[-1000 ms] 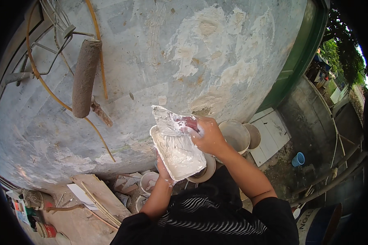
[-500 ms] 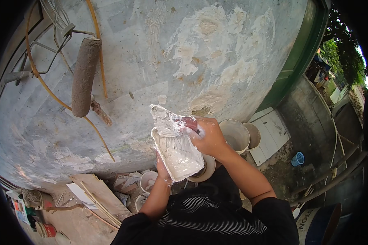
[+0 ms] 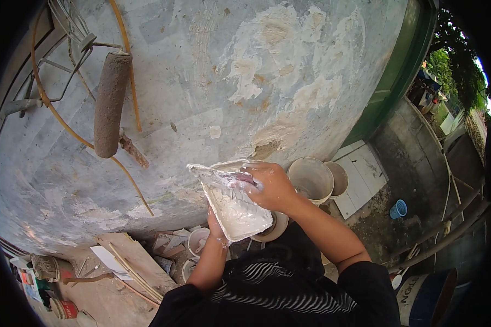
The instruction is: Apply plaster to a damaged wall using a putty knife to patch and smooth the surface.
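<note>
My left hand (image 3: 215, 223) grips a rectangular tray (image 3: 243, 218) of white paste by its left side, its fingers partly hidden under it. In my right hand (image 3: 273, 185) is a putty knife with a reddish handle; its paste-coated blade (image 3: 210, 171) lies across the upper part of the tray, so close that I cannot tell whether it touches the rim. White paste smears my fingers. Just beyond the tray is a patched, flaking grey wall (image 3: 294, 65).
A roller (image 3: 112, 103) and yellow hoses (image 3: 65, 125) hang at upper left. Buckets (image 3: 311, 180), white boards (image 3: 363, 180), a blue cup (image 3: 398, 210) and a dark drum (image 3: 425, 300) stand right. Plywood (image 3: 142, 261) and rubble lie lower left. A green door (image 3: 376, 103) is upper right.
My right hand has lowered the putty knife, and its blade now lies flatter across the top of the tray, further left. My left hand holds the tray nearly where it was.
</note>
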A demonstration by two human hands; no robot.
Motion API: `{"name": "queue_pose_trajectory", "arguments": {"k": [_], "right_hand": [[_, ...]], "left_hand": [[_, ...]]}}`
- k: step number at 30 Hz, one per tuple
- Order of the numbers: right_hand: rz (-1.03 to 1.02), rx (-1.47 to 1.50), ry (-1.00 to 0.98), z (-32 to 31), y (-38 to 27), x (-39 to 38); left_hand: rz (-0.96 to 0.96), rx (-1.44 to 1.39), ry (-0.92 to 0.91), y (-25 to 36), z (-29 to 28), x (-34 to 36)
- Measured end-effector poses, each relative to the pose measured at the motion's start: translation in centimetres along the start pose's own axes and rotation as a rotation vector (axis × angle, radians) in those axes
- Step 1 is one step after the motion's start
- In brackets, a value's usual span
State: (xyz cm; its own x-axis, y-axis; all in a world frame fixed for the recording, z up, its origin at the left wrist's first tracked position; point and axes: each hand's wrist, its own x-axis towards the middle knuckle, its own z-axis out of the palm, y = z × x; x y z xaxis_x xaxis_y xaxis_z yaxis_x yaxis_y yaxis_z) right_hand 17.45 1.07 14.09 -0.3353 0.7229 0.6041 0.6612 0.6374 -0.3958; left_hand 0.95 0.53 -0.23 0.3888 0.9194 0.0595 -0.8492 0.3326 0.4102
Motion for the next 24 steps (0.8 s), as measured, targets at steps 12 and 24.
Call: {"name": "queue_pose_trajectory", "arguments": {"k": [12,24], "right_hand": [[0.056,0.058,-0.18,-1.0,0.3,-0.7],[0.223,0.165,0.049,-0.4,1.4,-2.2]], "left_hand": [[0.04,0.021,0.005,0.6,0.0,0.2],[0.062,-0.12,0.071,-0.1,0.5,0.8]]}}
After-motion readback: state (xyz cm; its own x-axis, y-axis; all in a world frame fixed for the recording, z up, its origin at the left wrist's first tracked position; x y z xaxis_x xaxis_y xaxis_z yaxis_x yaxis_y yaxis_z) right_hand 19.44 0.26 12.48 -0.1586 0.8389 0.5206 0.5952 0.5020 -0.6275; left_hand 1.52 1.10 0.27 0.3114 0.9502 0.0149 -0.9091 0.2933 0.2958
